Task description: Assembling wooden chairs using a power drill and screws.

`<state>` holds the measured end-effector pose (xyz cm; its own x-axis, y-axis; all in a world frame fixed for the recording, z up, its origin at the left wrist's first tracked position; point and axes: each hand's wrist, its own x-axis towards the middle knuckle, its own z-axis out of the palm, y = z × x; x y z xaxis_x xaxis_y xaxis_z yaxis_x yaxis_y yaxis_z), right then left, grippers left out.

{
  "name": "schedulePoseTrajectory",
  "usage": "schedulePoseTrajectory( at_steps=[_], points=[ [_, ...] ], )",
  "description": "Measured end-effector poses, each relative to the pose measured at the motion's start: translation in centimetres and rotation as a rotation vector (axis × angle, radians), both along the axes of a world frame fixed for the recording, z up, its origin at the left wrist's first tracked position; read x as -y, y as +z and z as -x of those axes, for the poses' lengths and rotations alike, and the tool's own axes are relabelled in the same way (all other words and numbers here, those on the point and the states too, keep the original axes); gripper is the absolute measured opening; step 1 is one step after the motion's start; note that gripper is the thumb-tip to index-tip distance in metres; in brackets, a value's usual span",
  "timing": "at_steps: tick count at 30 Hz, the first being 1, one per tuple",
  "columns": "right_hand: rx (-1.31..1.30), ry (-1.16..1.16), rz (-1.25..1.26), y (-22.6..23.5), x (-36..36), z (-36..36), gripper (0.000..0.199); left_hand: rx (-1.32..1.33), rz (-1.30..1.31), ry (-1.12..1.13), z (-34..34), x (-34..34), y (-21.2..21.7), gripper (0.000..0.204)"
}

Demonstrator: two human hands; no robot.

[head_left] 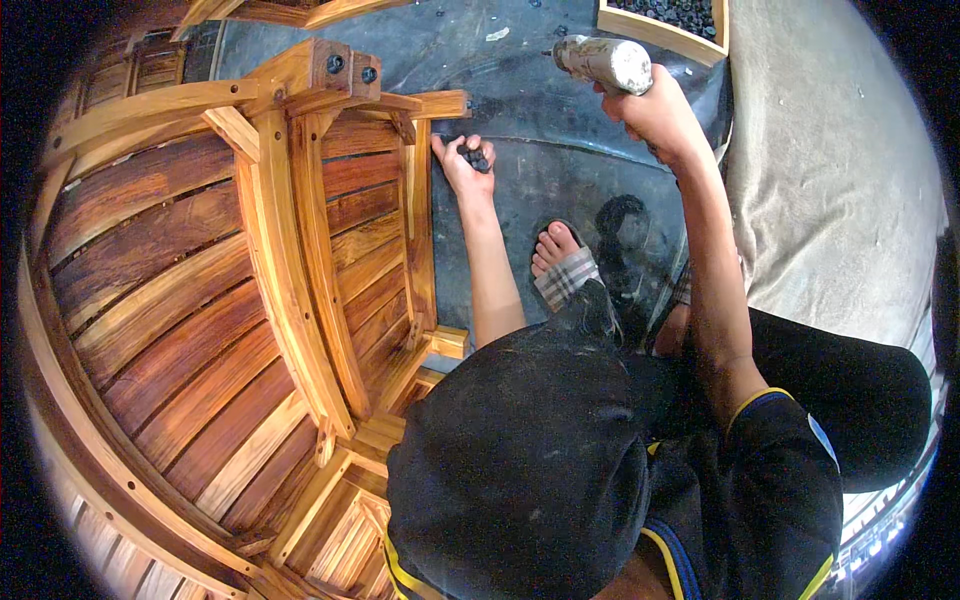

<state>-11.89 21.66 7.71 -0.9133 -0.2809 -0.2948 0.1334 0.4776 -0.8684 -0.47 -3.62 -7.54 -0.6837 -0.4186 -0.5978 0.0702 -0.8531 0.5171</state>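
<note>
My left hand (468,168) is closed around several small black pieces (474,158), next to the end of a wooden frame. Their exact kind is partly hidden by the fingers. My right hand (655,118) grips a worn, silver-grey power driver (605,62). The driver is raised over the dark sheet and apart from the wood, its tip pointing left. To the left rests the slatted wooden furniture piece (285,260), with orange-brown boards and pale rails. Two dark round bolt heads (335,63) sit in its upper post.
A wooden tray (660,28) of small black parts stands at the far right. Dark sheeting (560,170) covers the floor, with beige cloth (820,180) at the right. A sandalled foot (560,255) rests between the arms. A black cap (520,460) blocks the lower middle.
</note>
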Motion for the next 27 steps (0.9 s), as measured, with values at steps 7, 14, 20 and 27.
schedulePoseTrajectory(
  at_steps=[7, 14, 20, 27],
  points=[
    [0.02, -0.018, 0.011, 0.7, 0.1, -0.1, 0.025, -0.008, 0.064, 0.064, -1.5, -0.8, 0.5, 0.038],
    [0.024, -0.001, 0.022, 0.1, 0.1, -0.1, 0.025, 0.036, 0.111, 0.037, -1.3, -0.9, 1.1, 0.054],
    [0.028, 0.015, 0.016, 0.2, -0.2, -0.1, 0.025, 0.045, 0.163, 0.049, -1.5, -1.6, 0.8, 0.063],
    [0.051, -0.02, 0.017, 0.8, 0.0, -0.1, 0.023, -0.021, 0.104, 0.004, -0.7, -0.5, 0.1, 0.073]
  ],
)
